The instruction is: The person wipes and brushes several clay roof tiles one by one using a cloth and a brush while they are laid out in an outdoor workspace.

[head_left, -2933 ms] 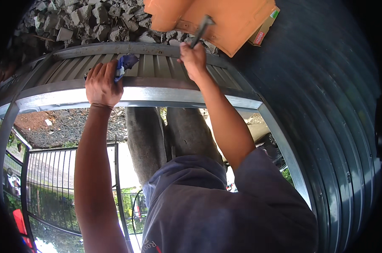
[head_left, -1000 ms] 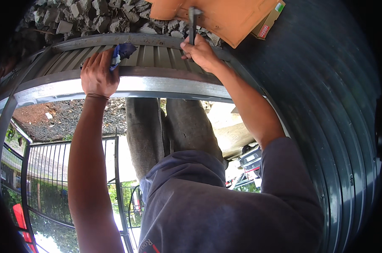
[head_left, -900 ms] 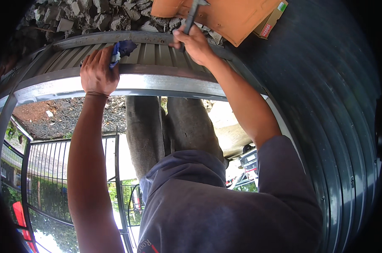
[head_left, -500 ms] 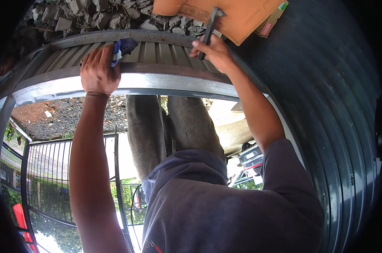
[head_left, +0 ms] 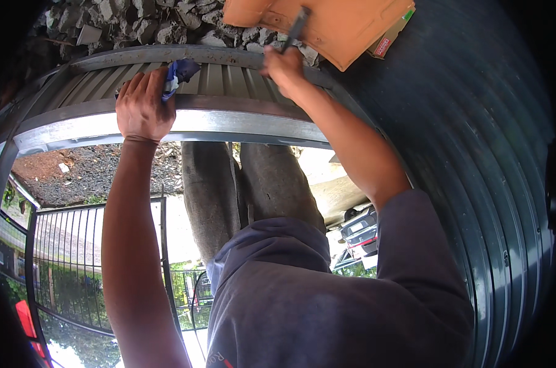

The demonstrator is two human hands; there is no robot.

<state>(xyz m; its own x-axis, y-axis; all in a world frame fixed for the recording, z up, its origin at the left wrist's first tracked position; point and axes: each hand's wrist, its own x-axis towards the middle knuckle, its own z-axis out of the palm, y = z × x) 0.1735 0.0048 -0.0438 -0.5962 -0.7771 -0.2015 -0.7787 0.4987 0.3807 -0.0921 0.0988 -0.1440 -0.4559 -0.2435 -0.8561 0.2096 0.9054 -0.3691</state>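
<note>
My left hand [head_left: 144,107] is closed round a crumpled blue-and-dark cloth [head_left: 184,70]. It rests on the metal frame [head_left: 241,121], whose shiny near rail runs across in front of my legs. To the right, my right hand [head_left: 284,70] grips a hammer [head_left: 298,27] by its dark handle, above the frame's far right part. The hammer's head points away from me, over the edge of an orange panel [head_left: 351,30], and is smeared by motion. Ribbed metal sheeting [head_left: 229,80] shows between the frame's rails.
Broken grey stones [head_left: 124,30] lie beyond the frame. A cardboard box [head_left: 385,44] sits partly under the orange panel. Dark corrugated metal [head_left: 474,153] curves along the right side. A black barred gate [head_left: 69,245] and a parked vehicle [head_left: 360,230] appear toward the lower part.
My right hand has moved left with the hammer, which is now more tilted and blurred. My left hand stays in place with the cloth.
</note>
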